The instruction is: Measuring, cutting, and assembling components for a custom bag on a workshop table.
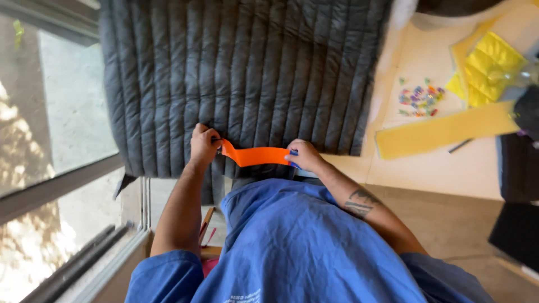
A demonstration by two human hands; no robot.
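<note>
A dark grey quilted pad (241, 73) lies spread over the table in front of me. At its near edge I stretch a strip of orange fabric (255, 156) between both hands. My left hand (203, 145) pinches the strip's left end against the pad's edge. My right hand (303, 155) grips the right end, and a small blue object shows at its fingertips. My blue shirt hides the table edge below.
A long yellow felt strip (443, 130) lies to the right, with a bright yellow quilted piece (488, 67) behind it. Several small coloured clips (420, 100) are scattered on the pale tabletop. A window (50, 106) runs along the left. Dark objects sit at the far right.
</note>
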